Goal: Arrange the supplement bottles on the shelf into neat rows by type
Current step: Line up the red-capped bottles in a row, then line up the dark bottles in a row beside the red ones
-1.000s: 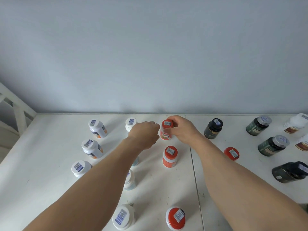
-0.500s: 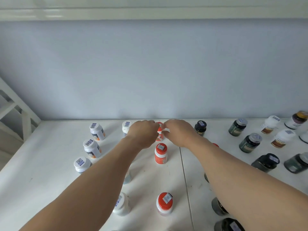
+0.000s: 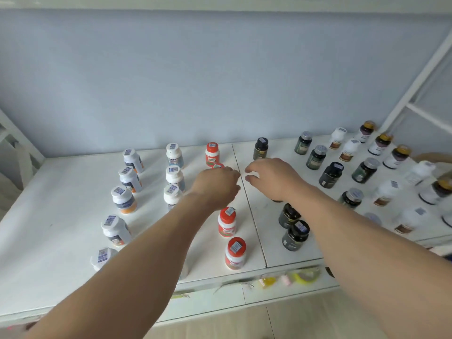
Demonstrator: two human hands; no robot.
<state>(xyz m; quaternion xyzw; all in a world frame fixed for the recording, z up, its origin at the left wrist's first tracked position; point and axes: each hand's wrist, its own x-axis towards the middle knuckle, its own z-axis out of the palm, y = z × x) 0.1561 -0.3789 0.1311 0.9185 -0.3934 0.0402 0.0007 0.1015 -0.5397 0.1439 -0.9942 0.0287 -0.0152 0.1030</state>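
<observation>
Red-capped bottles stood in a file beside the shelf's seam, left hand curled over one, grip hidden, right hand loosely open, empty, apparently squaring up that row.

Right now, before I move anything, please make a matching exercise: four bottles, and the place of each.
Rearmost of each kind:
1 gold-capped bottle
2 red-capped bottle
3 black-capped bottle
4 orange-banded bottle

a leftmost row
b just left of the shelf seam
c just right of it
d far right, by the frame

Pairs: 1-d, 2-b, 3-c, 4-a
</observation>
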